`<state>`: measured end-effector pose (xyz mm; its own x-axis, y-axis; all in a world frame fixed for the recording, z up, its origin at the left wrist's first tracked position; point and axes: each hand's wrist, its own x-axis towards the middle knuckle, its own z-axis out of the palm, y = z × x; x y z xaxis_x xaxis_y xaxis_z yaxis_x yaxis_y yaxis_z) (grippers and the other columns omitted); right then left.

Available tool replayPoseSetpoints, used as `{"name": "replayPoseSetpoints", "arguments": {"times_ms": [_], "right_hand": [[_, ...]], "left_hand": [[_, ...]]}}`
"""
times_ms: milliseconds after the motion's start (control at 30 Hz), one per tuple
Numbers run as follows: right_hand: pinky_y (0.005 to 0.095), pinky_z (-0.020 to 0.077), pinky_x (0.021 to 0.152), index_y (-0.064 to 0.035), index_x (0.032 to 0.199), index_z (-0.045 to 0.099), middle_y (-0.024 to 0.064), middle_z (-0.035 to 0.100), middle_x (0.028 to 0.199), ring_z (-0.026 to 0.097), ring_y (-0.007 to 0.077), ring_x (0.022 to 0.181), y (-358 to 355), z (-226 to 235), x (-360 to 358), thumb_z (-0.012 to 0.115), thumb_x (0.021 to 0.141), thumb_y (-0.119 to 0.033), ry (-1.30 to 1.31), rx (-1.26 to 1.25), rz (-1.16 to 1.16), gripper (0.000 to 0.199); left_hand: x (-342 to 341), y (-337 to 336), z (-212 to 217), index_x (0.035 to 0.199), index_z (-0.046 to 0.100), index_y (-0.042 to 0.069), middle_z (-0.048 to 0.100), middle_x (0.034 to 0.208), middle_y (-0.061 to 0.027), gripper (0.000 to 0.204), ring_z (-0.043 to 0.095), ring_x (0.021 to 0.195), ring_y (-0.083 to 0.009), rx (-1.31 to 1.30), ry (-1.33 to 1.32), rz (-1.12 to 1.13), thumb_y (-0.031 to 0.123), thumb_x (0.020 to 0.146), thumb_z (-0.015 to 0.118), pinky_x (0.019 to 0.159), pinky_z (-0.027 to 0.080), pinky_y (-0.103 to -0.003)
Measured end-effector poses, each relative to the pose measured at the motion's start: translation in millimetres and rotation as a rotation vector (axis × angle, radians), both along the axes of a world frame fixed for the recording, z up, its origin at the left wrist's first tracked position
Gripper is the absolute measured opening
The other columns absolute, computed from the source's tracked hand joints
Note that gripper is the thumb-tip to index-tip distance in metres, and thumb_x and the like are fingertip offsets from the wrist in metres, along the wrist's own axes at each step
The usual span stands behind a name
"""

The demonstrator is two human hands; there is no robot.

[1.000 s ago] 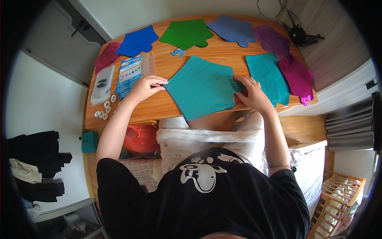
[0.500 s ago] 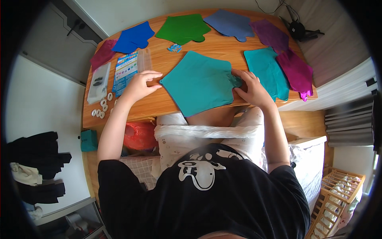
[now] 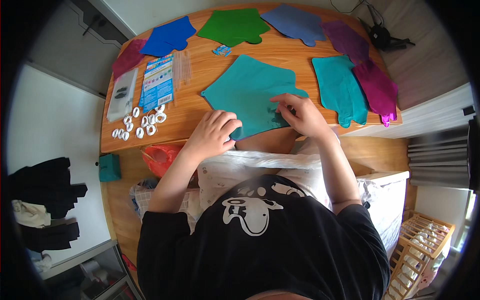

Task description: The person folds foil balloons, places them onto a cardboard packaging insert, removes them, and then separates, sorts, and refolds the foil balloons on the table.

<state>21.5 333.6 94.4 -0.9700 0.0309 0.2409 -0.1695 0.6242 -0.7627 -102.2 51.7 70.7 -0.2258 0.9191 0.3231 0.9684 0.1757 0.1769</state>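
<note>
A flat teal foil balloon (image 3: pixel 250 85), pentagon-like with a small rounded tab on its right, lies on the table in front of me. At its near left corner, my left hand (image 3: pixel 210 134) is closed over the edge, thumb and fingers bent around it. Over its right part is my right hand (image 3: pixel 307 116), fingers bent and somewhat apart, the index fingertip touching the foil, with nothing visibly gripped. A dark reflection shows in the foil beside those fingers. The balloon's near edge reaches the table's front edge.
Flat blue (image 3: pixel 169 37), green (image 3: pixel 232 26), grey-blue (image 3: pixel 294 24), purple (image 3: pixel 346 40), magenta (image 3: pixel 376 87) and teal (image 3: pixel 340 87) foil balloons ring the table. At left are white ribbon rolls (image 3: pixel 151 130), a printed leaflet (image 3: pixel 159 82), clear straws (image 3: pixel 183 67) and a plastic bag (image 3: pixel 121 102).
My left hand has moved from the balloon's left tip to its near left corner. My right hand has left the right-hand tab and shifted left onto the foil. The view has tilted slightly.
</note>
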Motion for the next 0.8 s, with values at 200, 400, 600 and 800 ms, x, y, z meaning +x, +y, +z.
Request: {"name": "replayPoseSetpoints", "arguments": {"times_ms": [200,400,600,800], "right_hand": [[0.0342,0.0519,0.071,-0.0034,0.12,0.068,0.0148,0.071,0.095,0.067,0.0239,0.082,-1,-5,0,0.061,0.097,-0.005,-0.119,-0.049,-0.037,0.024],[0.0384,0.0534,0.07,-0.0046,0.116,0.069,0.0172,0.07,0.09,0.067,0.0337,0.077,-5,-11,1,0.067,0.096,-0.013,0.132,0.017,-0.018,0.022],[0.0409,0.0535,0.076,-0.0027,0.106,0.071,0.0177,0.071,0.097,0.067,0.0364,0.086,-10,-6,-5,0.069,0.094,-0.013,-0.053,-0.011,-0.134,0.015],[0.0416,0.0528,0.08,-0.0014,0.099,0.072,0.0177,0.07,0.095,0.067,0.0361,0.088,-4,-11,-17,0.068,0.093,-0.012,0.051,0.061,-0.143,0.013]], "left_hand": [[0,11,-4,0.103,0.06,0.005,0.062,0.101,-0.0124,0.016,0.06,0.097,-0.0353,0.139,-0.192,0.056,0.011,0.09,0.068,0.086,0.048,-0.046],[5,34,-4,0.098,0.058,0.002,0.064,0.087,-0.0192,0.013,0.063,0.085,-0.0404,0.27,-0.333,0.315,0.015,0.098,0.061,0.075,0.049,-0.05],[-4,48,0,0.101,0.06,0.003,0.064,0.079,-0.0213,0.019,0.064,0.079,-0.0414,0.096,-0.349,0.543,0.022,0.101,0.057,0.073,0.051,-0.051],[-4,57,6,0.113,0.062,0.006,0.069,0.101,-0.018,0.026,0.066,0.094,-0.0398,0.194,-0.344,0.653,0.028,0.1,0.059,0.08,0.052,-0.051]]}}
